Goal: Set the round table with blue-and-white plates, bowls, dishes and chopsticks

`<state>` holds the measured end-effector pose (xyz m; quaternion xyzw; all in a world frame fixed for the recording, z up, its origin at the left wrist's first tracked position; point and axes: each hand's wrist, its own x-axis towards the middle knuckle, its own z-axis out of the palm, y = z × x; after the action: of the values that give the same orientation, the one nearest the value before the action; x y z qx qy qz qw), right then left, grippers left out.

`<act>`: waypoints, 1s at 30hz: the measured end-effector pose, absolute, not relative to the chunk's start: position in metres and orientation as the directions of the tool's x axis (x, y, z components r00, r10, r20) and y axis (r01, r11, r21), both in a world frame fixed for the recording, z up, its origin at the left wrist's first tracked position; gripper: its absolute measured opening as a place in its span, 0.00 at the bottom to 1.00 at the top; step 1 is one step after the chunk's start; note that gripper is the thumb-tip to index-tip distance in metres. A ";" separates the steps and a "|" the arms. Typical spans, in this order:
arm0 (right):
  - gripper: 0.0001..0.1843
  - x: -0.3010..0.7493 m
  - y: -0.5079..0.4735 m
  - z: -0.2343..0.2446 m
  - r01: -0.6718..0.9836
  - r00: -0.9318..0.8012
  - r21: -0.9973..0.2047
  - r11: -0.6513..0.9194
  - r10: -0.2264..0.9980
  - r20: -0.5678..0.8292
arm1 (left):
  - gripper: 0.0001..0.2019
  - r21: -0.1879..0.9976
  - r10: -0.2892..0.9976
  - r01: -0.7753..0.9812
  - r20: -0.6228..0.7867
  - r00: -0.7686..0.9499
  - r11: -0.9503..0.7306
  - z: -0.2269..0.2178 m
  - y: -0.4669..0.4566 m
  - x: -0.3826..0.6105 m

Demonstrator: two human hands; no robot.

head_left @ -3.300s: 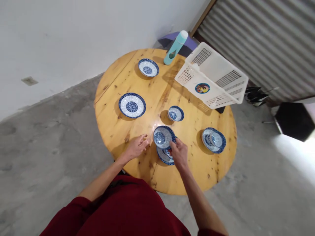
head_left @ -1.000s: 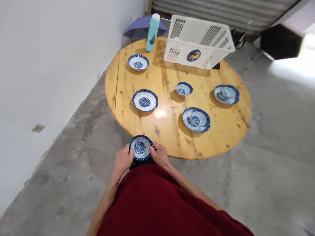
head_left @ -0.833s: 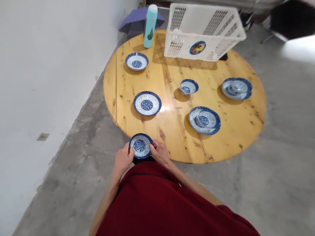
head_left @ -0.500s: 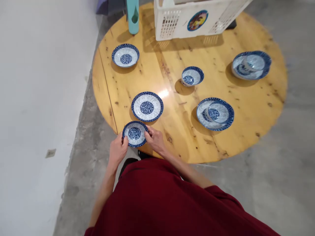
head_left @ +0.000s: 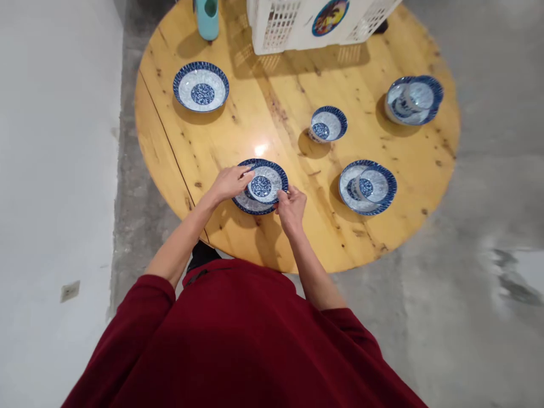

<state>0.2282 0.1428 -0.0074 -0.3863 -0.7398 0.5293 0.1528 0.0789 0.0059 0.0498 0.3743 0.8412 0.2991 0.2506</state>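
My left hand (head_left: 230,183) and my right hand (head_left: 292,209) grip opposite sides of the rim of a small blue-and-white bowl (head_left: 260,186). It is over a larger patterned plate (head_left: 251,206) near the table's front edge and hides most of it. Whether the bowl touches the plate I cannot tell. To the right, another bowl (head_left: 375,185) sits in a plate (head_left: 347,187). Behind that pair stands a single bowl (head_left: 334,122).
The round wooden table (head_left: 289,238) carries a plate (head_left: 202,88) at back left and a bowl (head_left: 419,95) in a plate (head_left: 397,90) at right. A white crate (head_left: 293,31) and a turquoise container (head_left: 207,22) stand at the back. A white wall (head_left: 55,170) rises on the left.
Both hands have carried the bowl from the table's front edge forward and right, over the larger plate. My view has shifted slightly.
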 end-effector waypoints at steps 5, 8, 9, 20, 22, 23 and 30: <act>0.04 0.217 0.120 -0.005 0.455 -0.458 -0.891 -0.007 0.856 -0.241 | 0.17 0.662 0.877 0.596 -0.213 -0.431 0.454 0.038 0.022 0.042; 0.03 0.212 0.105 -0.006 0.484 -0.368 -0.874 -0.045 0.896 -0.250 | 0.16 0.648 0.898 0.628 -0.234 -0.372 0.430 0.031 0.027 0.030; 0.02 0.211 0.100 -0.007 0.491 -0.343 -0.869 -0.058 0.904 -0.254 | 0.15 0.653 0.904 0.630 -0.240 -0.354 0.420 0.028 0.028 0.027; 0.02 0.202 0.079 -0.016 0.511 -0.196 -0.842 -0.175 0.930 -0.312 | 0.16 0.614 0.946 0.722 -0.255 -0.201 0.319 0.016 0.033 0.010; 0.02 0.203 0.077 -0.016 0.504 -0.197 -0.845 -0.179 0.928 -0.315 | 0.17 0.600 0.946 0.735 -0.262 -0.191 0.315 0.015 0.034 0.008; 0.03 0.203 0.076 -0.016 0.504 -0.200 -0.844 -0.182 0.926 -0.319 | 0.17 0.594 0.945 0.741 -0.267 -0.187 0.314 0.014 0.034 0.007; 0.08 0.210 0.075 -0.014 0.513 -0.285 -0.846 -0.142 0.902 -0.324 | 0.19 0.599 0.949 0.742 -0.270 -0.165 0.300 0.012 0.038 0.002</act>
<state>0.2095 0.0752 -0.0136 -0.5656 -0.6257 0.5009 0.1941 0.0016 0.0380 0.0120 0.5676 0.7448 0.1670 0.3085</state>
